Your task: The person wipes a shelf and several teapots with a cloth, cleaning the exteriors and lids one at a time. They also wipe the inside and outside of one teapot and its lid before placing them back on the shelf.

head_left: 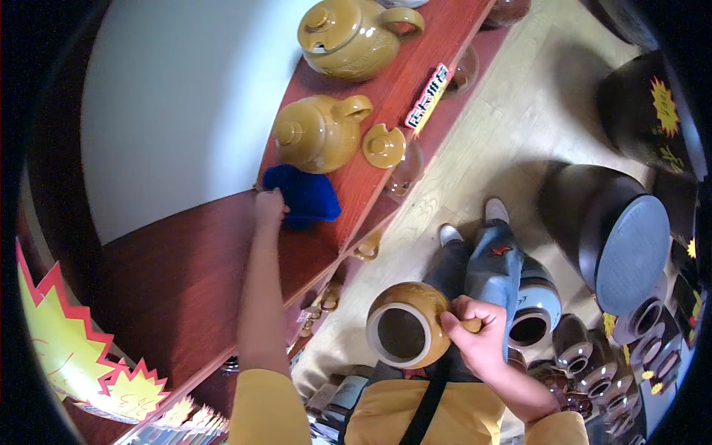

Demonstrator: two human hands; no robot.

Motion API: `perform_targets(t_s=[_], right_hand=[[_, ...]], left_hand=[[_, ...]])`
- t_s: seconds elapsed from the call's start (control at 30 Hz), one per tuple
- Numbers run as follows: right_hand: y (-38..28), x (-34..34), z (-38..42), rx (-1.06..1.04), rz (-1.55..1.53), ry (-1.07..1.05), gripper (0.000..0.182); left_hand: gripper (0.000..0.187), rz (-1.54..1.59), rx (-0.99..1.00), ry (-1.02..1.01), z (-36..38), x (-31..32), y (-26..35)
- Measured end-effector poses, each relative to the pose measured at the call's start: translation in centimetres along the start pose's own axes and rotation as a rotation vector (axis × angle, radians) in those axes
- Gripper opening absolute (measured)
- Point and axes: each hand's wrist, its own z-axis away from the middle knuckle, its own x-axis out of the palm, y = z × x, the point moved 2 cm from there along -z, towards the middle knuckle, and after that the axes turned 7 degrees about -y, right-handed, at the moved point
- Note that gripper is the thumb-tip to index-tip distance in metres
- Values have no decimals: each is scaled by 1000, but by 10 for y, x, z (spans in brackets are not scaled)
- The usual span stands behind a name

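Note:
My left hand [272, 207] grips a blue cloth [308, 199], which lies spread on the red-brown wooden shelf [311, 256]. In my right hand [478, 337] is the handle of a glazed mustard-brown pot [437, 315]. The pot is tipped with its lidless mouth toward me, showing a pale rim and a dark inside. Just beyond the cloth stands a lidded mustard teapot [319, 133]. Beside that teapot, near the shelf's front edge, a loose notched lid [384, 145] with a knob lies on the wood.
A larger lidded teapot [352, 41] stands farther along the shelf, near a sign [428, 98] on its edge. Yellow starburst price signs [63, 334] are at lower left. Large dark jars [582, 222] stand on the floor at right, with several smaller jars [575, 345] below them.

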Motion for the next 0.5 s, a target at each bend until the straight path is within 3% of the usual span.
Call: perform_targets(t_s=[0.03, 0.1, 0.23, 0.3, 0.37, 0.5], right_hand=[[-1, 1, -1, 1, 5, 12, 46], [-2, 2, -3, -3, -11, 0, 47], [-2, 2, -3, 17, -52, -2, 47], [-1, 2, -3, 17, -21, -15, 47], [2, 1, -2, 25, -13, -10, 47], [0, 5, -4, 36, -14, 4, 47]], left_hand=[[45, -157, 57, -85, -3, 6, -1], [46, -250, 163, 187, 4, 16, -3], [64, -286, -1, 257, -21, 28, -23], [65, -273, -102, 325, -19, 24, -17], [58, 563, -54, 32, -19, 21, -16], [42, 685, 51, 87, -14, -3, 0]])
